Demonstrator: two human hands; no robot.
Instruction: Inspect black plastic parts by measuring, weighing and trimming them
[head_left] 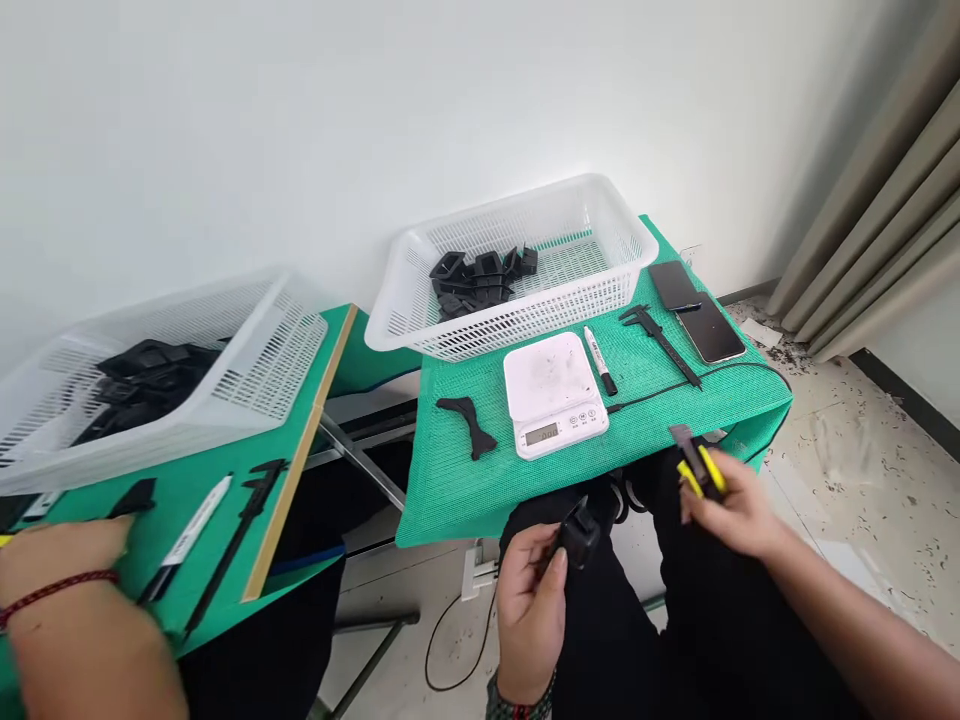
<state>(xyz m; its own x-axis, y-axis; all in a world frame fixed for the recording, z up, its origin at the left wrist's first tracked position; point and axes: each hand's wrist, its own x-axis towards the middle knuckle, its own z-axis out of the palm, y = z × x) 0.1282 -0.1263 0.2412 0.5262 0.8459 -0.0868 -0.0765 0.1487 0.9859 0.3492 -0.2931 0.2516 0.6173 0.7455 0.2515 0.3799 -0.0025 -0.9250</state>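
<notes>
Angular black part (580, 536) and yellow-and-black tool (703, 473), held apart.
Part: one pointed corner up, pinched in left hand (534, 600). Tool: gripped in right hand (739, 510), greyish flat tip forward, blurred.

A white scale (549, 376) is resting on green mesh cloth (450, 490). Just right of the scale a marker (598, 355) is lying; farther right of it, a caliper (666, 348) and a phone (711, 328) are lying. Behind the scale a basket (540, 312) is standing; well to the scale's right, curtains (874, 195) are hanging.
</notes>
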